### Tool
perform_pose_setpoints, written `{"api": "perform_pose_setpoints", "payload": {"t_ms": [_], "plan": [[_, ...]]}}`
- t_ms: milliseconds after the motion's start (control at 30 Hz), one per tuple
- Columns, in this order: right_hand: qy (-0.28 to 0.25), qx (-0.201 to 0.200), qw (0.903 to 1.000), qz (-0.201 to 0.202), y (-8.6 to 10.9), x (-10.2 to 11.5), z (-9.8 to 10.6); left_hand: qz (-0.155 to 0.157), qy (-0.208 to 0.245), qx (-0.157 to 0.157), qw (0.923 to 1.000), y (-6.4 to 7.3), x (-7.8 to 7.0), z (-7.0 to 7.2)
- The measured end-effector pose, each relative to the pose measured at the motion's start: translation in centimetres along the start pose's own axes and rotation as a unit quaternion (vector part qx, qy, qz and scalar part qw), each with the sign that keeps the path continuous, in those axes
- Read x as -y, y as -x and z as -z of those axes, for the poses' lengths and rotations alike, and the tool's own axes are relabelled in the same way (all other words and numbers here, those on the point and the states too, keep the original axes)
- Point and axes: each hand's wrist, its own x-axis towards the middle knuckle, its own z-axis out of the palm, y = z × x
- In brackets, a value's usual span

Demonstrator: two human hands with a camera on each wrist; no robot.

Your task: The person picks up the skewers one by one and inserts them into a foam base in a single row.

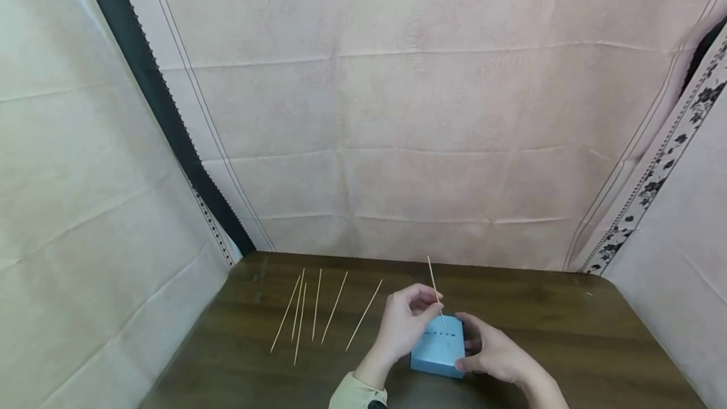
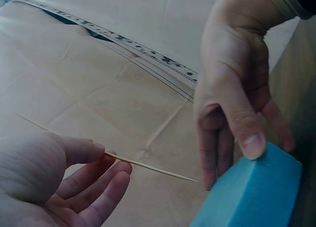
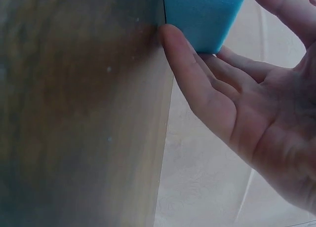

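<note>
My left hand [image 1: 405, 320] pinches a thin wooden skewer [image 1: 433, 278] between thumb and fingertips. In the head view the skewer stands nearly upright, its lower end overlapping the far part of a light blue foam block [image 1: 438, 355]. The left wrist view shows the skewer's pointed tip [image 2: 195, 180] free of the block. A row of small dark marks [image 1: 440, 334] crosses the block's top. On the block's right side my right hand [image 1: 495, 347] grips it, thumb at the near corner and fingers along the side, with the little finger low by the table [image 3: 84, 113].
Several more skewers [image 1: 334, 308] lie spread on the dark wooden table left of my left hand. Pale cloth [image 1: 409, 144] hangs behind the table's far edge, with more cloth [image 1: 113, 207] on the left and on the right [image 1: 681, 238].
</note>
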Motion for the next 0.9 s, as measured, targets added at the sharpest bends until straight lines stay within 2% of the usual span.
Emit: {"api": "perform_pose_setpoints", "payload": {"t_ms": [133, 467, 900], "plan": [[-0.003, 0.003, 1.0000, -0.004, 0.2, -0.2, -0.1, -0.001, 0.001, 0.006, 1.0000, 0.2, 0.6, -0.5], [-0.001, 0.000, 1.0000, 0.001, 0.1, 0.2, 0.0, -0.032, 0.008, 0.013, 0.9994, 0.1, 1.2, -1.0], [0.002, 0.001, 1.0000, -0.003, 0.1, 0.2, 0.1, -0.042, 0.003, 0.022, 0.9989, 0.0, 1.6, -1.4]]}}
